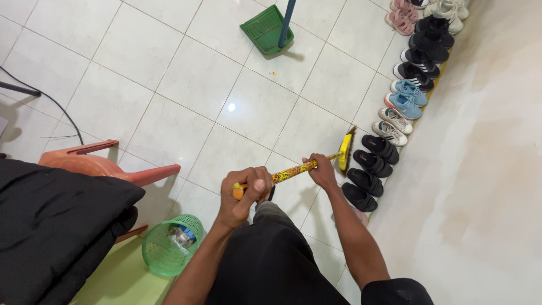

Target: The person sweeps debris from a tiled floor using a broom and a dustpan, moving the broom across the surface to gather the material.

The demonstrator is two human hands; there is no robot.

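- Broom [305,166]: long axis runs from near the body out twd the shoe row [395,107], head by the black sandals [367,181].
- L hand [247,189] clenched on handle end.
- R hand [322,168] wrapped further down the handle, nearer the bristles.

White tiled floor [186,85]. A row of shoes [403,85] lines the wall on the right. A green dustpan [264,29] stands at the top, a green mesh wastebasket [166,248] and an orange plastic chair [96,165] at lower left, a black cable [51,100] at far left.
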